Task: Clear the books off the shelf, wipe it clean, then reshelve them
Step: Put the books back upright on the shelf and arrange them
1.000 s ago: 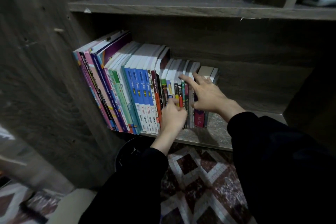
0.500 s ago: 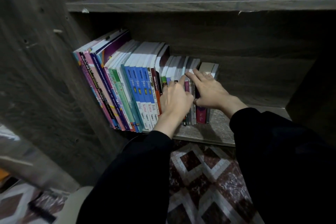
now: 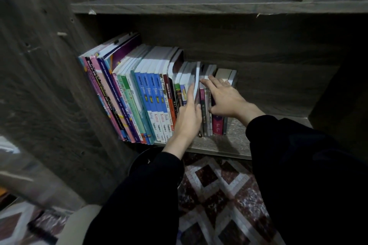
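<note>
A row of books (image 3: pixel 147 95) stands on the lower wooden shelf (image 3: pixel 235 141), tall ones leaning against the left wall, small ones (image 3: pixel 217 125) at the right end. My left hand (image 3: pixel 188 119) reaches into the middle of the row. Its straight fingers lie on the left side of a thin book (image 3: pixel 197 79) and its thumb on the right side, pinching it. That book tilts away from its neighbours. My right hand (image 3: pixel 225 99) lies flat over the tops and spines of the small books, fingers straight. Both sleeves are black.
The right half of the shelf holds no books. An upper shelf board (image 3: pixel 199 5) runs close above the row. A dark side panel (image 3: pixel 49 85) closes the left. A black round object (image 3: pixel 143 161) and patterned carpet (image 3: pixel 219 195) lie below.
My left hand rose from the lower spines and slid its fingers into the row, parting a thin book. My right hand stayed on the small books.
</note>
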